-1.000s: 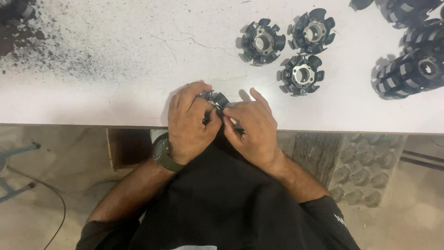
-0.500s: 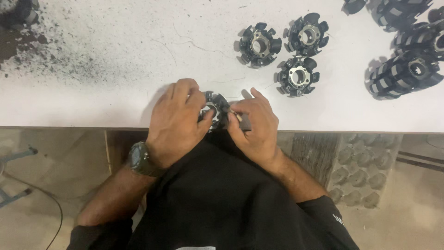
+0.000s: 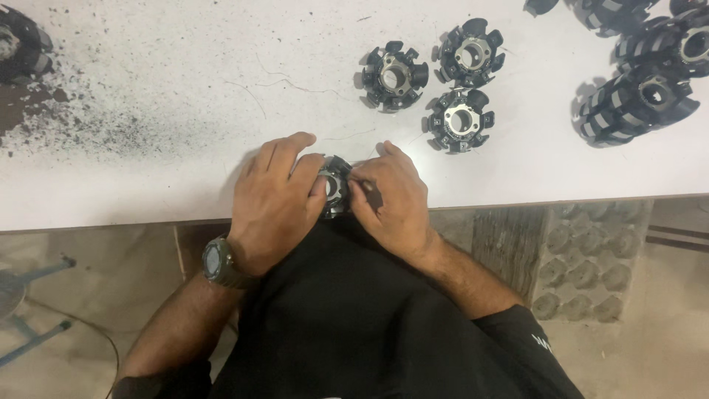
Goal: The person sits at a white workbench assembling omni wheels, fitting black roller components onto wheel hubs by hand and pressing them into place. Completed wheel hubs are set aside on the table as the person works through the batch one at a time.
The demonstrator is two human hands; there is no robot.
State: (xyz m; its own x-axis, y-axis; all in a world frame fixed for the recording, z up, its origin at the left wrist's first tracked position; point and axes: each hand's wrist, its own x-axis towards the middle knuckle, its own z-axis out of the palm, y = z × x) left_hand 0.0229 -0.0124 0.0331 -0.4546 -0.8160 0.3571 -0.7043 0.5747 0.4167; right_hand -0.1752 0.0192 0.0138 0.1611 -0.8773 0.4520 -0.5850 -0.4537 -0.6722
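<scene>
At the near edge of the white table [image 3: 162, 66], both hands close around one small black slotted motor core [image 3: 336, 186] with a silver hub. My left hand [image 3: 275, 199], a dark watch on its wrist, covers the core's left side. My right hand [image 3: 393, 198] grips its right side, thumb and fingertips pressed against the core's edge. Most of the core is hidden under the fingers. Whether the right hand also pinches a small tool or wire I cannot tell.
Three similar black cores [image 3: 394, 75] [image 3: 470, 53] [image 3: 459, 120] lie beyond the hands. Stacks of larger black cores [image 3: 636, 97] stand at the far right. Dark metal dust [image 3: 88, 125] covers the table's left part, beside another dark part [image 3: 21, 46].
The left hand has slid slightly left and back, its wrist turning so the watch shows lower. The core stays held between both hands at the table edge.
</scene>
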